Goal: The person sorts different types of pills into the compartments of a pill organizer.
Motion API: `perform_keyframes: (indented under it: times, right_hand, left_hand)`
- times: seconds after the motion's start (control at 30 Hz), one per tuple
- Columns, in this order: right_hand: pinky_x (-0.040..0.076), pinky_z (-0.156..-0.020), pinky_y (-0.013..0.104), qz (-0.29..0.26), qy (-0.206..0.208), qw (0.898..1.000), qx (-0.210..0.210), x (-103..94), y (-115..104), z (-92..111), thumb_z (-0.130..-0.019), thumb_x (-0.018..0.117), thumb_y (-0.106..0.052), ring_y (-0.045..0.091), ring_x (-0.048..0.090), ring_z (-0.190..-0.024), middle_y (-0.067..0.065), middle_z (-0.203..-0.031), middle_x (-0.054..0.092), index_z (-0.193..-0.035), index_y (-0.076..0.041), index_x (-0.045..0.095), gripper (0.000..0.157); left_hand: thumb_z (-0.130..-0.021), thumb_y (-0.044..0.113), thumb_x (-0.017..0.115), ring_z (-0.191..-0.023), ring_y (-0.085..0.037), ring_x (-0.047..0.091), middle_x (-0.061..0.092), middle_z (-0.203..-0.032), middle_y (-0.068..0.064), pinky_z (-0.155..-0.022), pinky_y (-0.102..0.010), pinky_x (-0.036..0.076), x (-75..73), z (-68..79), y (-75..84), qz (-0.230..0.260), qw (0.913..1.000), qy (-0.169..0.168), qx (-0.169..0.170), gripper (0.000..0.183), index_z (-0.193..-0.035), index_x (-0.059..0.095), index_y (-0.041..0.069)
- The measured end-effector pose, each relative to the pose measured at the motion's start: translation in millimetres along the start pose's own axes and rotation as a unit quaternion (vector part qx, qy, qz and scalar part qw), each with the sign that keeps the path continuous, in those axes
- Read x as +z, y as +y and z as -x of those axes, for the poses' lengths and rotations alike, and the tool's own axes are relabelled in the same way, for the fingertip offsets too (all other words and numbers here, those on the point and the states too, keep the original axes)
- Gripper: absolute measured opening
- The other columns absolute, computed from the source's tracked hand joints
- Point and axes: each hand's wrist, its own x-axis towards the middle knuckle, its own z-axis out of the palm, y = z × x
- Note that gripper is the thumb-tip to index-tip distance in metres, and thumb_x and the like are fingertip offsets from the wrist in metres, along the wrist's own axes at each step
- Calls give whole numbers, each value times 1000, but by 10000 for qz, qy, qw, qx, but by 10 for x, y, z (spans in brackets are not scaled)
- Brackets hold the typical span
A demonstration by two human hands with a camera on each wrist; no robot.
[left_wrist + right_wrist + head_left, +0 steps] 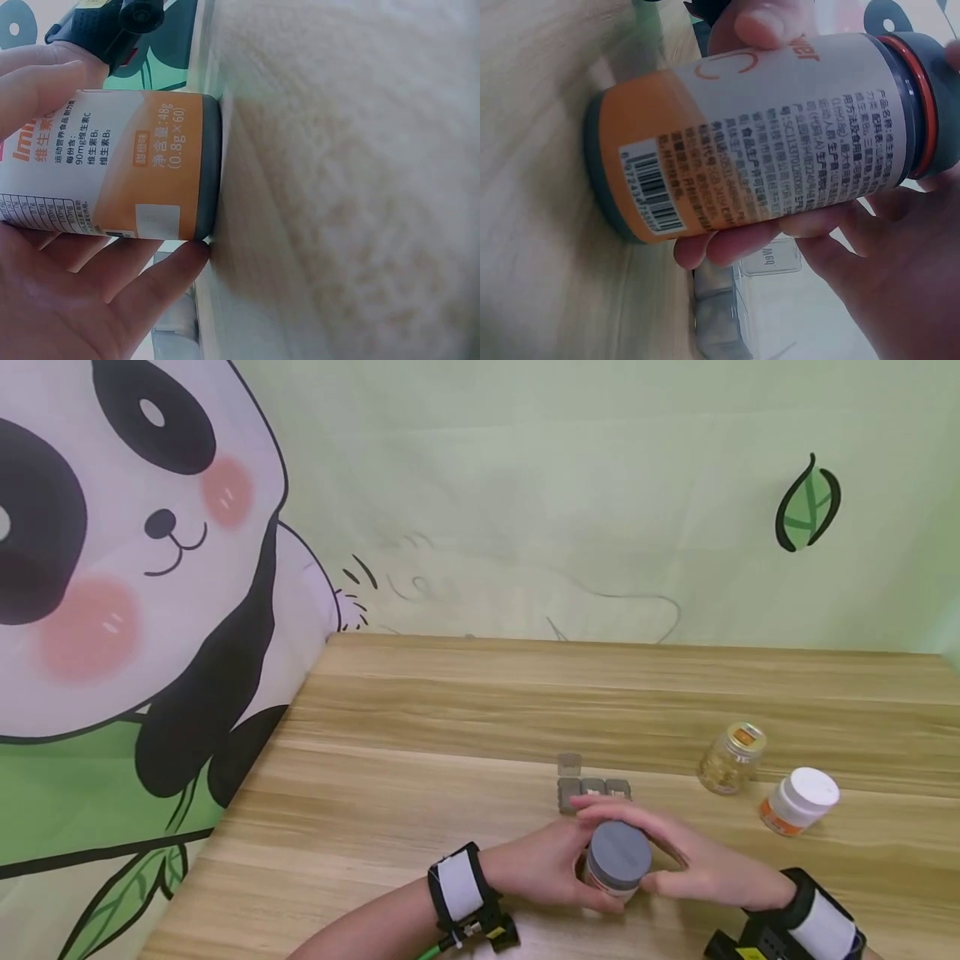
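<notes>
A supplement bottle (112,165) with an orange and white label and a dark grey cap (619,850) stands on the table, leaning slightly. My left hand (543,864) grips its body, thumb on one side and fingers round the other. Around the cap curves my right hand (701,860), its thumb at the near side and its fingers at the far side. A red ring (922,105) shows beneath the cap in the right wrist view. Just beyond my hands lies a grey pill organizer (592,787), partly hidden by the right fingers, with one lid (569,765) raised.
To the right on the wooden table (420,693) stand a clear jar (731,760) with a gold lid and yellowish contents, and a white bottle (799,802) with an orange label band. A panda-printed cloth (480,510) hangs behind the table.
</notes>
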Motion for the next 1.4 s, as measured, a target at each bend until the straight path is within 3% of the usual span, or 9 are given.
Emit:
perform_keyframes:
  times: [0.13,0.3,0.4,0.6,0.73,0.83,1.07,1.27,1.4]
  right_hand:
    - [27,-98,33,262,427,9980,391,30,-39,73,-80,60,-4,26,28,-129,13,-143,29,-141,-5,21,72]
    - [34,-91,30,590,1289,9897,190,99,-35,171,-72,64,5,23,38,-121,17,-134,41,-137,0,28,75]
    - [38,-86,31,1050,1878,9751,535,176,-49,208,-69,71,0,17,44,-114,9,-126,49,-134,-7,35,74]
    - [40,-79,30,1978,2773,9331,1151,364,-73,151,-56,84,-25,11,49,-99,-4,-110,52,-118,-17,44,74]
    - [39,-78,29,2002,3024,9234,1261,416,-50,99,-56,84,-30,11,50,-97,-6,-109,52,-109,-20,46,66]
    - [39,-80,29,1821,2849,9339,1162,385,-7,120,-62,82,-23,12,50,-101,-4,-113,52,-110,-19,46,60]
    - [34,-92,30,742,1691,9813,538,184,83,151,-72,71,-3,18,47,-111,5,-119,52,-124,-9,45,59]
    - [30,-95,30,498,1010,9936,124,62,77,108,-73,64,1,21,45,-113,9,-122,51,-129,-6,42,60]
    - [30,-95,31,336,867,9957,-6,0,38,74,-73,61,2,23,45,-113,11,-122,51,-129,-4,40,61]
  left_hand:
    - [-81,32,66,-102,4,46,50,-112,15,-84,-16,35,6,-5,0,-11,10000,-43,-34,47,-120,44,19]
    - [-80,31,68,-105,4,45,50,-115,14,-86,-17,34,11,-7,3,136,9999,-7,-57,52,-123,43,18]
    - [-79,31,68,-105,3,45,50,-115,13,-86,-18,35,8,3,4,199,9998,16,-97,53,-123,42,18]
    - [-80,30,67,-106,2,45,50,-115,11,-87,-18,34,-3,18,0,63,9999,119,54,52,-123,42,17]
    - [-81,30,66,-105,2,46,51,-115,11,-87,-18,35,-2,13,-12,55,9998,123,137,49,-122,43,17]
    - [-81,29,66,-104,2,46,50,-113,11,-86,-18,35,5,6,-20,98,9998,81,126,47,-121,43,17]
    - [-81,30,66,-103,3,47,51,-112,12,-86,-18,35,10,6,-13,201,9998,12,31,50,-122,42,16]
    - [-80,31,68,-103,4,46,51,-114,11,-86,-17,34,7,6,9,3,10000,66,-71,55,-124,39,13]
    - [-79,32,68,-105,3,45,51,-116,10,-88,-17,33,7,5,16,-10,10000,88,-34,58,-126,38,13]
